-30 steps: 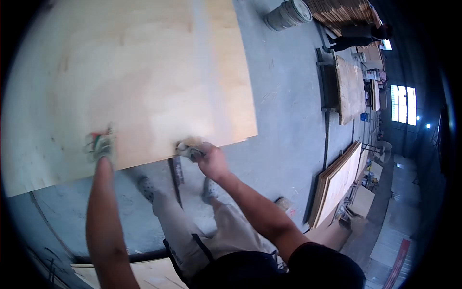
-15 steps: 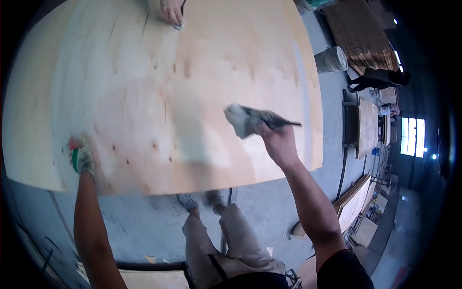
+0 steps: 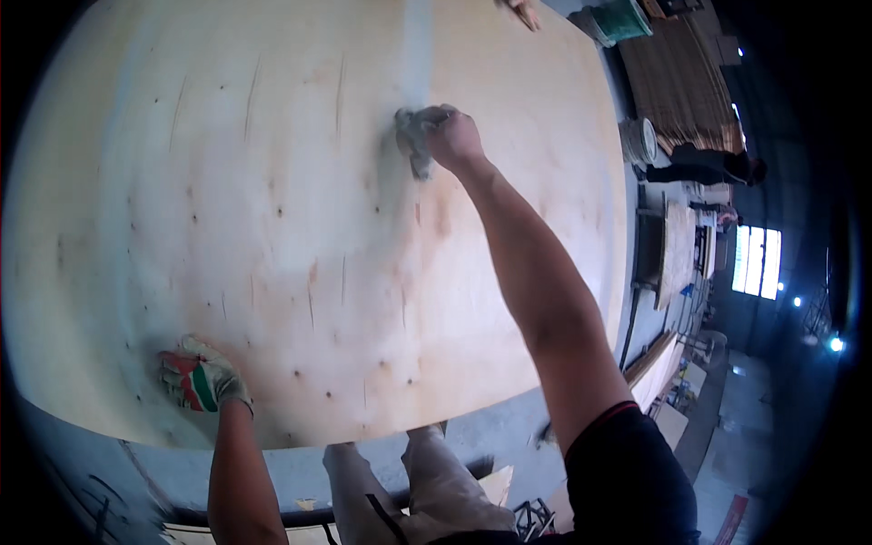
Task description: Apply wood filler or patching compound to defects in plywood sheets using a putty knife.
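Note:
A large pale plywood sheet [image 3: 227,236], with small knots and thin cracks, fills most of the view. My left hand [image 3: 202,375], in a glove with red and green, lies on the sheet near its near edge, fingers extended. My right hand [image 3: 450,136] is bare and closed round a grey, putty-smeared scraper [image 3: 413,141], pressed on or just over the sheet toward its far part; the fingers partly hide the tool.
Another person's hand [image 3: 520,11] is at the sheet's far edge. Along the right stand a green bucket [image 3: 613,23], a grey bucket [image 3: 639,141], tall board stacks [image 3: 672,73], a person in dark clothing [image 3: 704,168] and a low bench with boards [image 3: 670,254].
My right hand with the scraper has moved far forward over the sheet, my arm now stretched out. The sheet fills more of the view; my feet are now hidden beneath it.

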### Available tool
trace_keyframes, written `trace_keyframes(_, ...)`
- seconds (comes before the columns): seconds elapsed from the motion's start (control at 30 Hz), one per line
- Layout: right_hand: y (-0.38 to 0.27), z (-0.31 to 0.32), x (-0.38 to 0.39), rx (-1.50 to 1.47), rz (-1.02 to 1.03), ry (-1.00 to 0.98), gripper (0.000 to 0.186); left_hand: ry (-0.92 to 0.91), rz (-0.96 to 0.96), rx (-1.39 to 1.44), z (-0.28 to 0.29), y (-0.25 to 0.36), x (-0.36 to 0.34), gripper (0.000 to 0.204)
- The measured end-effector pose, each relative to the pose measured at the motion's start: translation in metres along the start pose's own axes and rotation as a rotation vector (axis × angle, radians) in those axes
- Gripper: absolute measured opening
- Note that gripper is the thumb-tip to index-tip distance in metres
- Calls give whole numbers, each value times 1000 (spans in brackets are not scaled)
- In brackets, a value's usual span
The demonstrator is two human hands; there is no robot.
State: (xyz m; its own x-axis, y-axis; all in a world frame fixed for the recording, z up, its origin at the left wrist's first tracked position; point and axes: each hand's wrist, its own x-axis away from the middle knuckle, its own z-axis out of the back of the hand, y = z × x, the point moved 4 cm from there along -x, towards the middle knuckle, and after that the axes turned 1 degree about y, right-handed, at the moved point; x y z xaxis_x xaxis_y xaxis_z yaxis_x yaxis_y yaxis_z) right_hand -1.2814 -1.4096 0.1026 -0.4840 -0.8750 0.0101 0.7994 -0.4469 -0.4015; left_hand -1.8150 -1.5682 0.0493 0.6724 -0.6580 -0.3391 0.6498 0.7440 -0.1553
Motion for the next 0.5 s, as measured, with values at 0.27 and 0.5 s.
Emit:
trace_keyframes(0.27,54,23,262,-185,517,-427,40,-22,-111,69,-4,2,22,92)
trace_keyframes(0.5,26,20,528,-165,83,-56,35,-309,-279,179,34,5,30,92)
